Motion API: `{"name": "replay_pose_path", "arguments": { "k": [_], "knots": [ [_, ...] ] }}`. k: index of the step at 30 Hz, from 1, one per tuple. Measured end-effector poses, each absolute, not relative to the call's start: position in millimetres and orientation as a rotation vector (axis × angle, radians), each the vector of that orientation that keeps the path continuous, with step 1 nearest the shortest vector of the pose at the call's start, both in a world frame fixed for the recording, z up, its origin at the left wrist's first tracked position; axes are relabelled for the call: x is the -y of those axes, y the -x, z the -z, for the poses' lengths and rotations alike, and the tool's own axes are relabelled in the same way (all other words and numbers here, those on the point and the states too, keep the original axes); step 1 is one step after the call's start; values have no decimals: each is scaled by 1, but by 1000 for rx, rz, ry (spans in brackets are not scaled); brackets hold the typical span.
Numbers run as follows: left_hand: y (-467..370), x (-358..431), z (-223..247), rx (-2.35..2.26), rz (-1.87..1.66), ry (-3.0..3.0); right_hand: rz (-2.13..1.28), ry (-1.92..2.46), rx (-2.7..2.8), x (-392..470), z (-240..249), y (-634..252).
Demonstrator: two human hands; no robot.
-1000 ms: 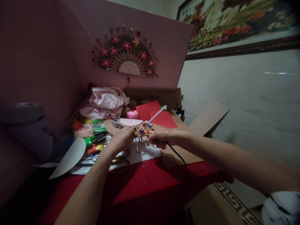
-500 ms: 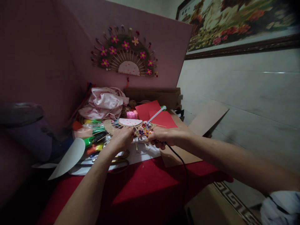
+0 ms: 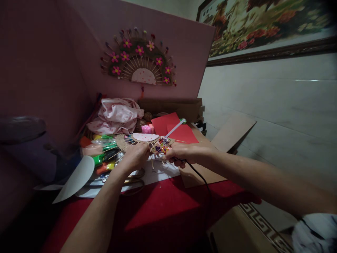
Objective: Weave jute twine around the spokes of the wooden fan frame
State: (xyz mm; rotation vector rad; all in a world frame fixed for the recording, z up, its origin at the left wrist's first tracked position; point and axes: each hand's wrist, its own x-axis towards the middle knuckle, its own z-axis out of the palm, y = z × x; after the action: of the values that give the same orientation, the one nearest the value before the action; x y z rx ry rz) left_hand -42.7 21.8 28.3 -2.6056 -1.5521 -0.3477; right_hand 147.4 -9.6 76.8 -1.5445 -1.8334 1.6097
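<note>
My right hand (image 3: pixel 181 154) is closed around a flower-patterned glue gun (image 3: pixel 160 148). A whitish glue stick (image 3: pixel 176 128) juts up from it, and a black cord (image 3: pixel 197 171) hangs below my fist. My left hand (image 3: pixel 137 154) is closed over the near side of a half-round stick fan (image 3: pixel 145 137), close to the gun. What its fingertips pinch is hidden. The fan has a white dotted half-circle, a twine-coloured band (image 3: pixel 121 142) and thin wooden sticks spreading outward.
Bagged coloured clay (image 3: pixel 101 160), scissors (image 3: pixel 131 179) and a curved white sheet (image 3: pixel 77 181) lie left. Behind are crumpled dotted cloth (image 3: pixel 116 114) and red paper (image 3: pixel 184 133). Brown cardboard (image 3: pixel 201 177) lies right on the red tablecloth (image 3: pixel 158 207). A finished-looking flowered fan (image 3: pixel 139 52) hangs on the pink board.
The view has shifted very slightly. Both hands, the glue gun and the fan keep nearly the same positions.
</note>
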Motion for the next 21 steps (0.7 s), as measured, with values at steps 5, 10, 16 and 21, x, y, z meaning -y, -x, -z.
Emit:
{"name": "replay_pose_path", "arguments": {
  "k": [5, 10, 16, 21],
  "knots": [
    [43, -21, -30, 1522, 355, 2598, -1616, 1512, 1840, 10, -77, -149],
    [41, -19, -32, 1554, 334, 2582, -1635, 1643, 1808, 13, -80, -147],
    [41, -19, -32, 1554, 326, 2603, -1563, 1522, 1842, 12, -78, -152],
    [43, -20, -30, 1512, 352, 2598, -1613, 1508, 1821, 14, -79, -150]
  ]
}}
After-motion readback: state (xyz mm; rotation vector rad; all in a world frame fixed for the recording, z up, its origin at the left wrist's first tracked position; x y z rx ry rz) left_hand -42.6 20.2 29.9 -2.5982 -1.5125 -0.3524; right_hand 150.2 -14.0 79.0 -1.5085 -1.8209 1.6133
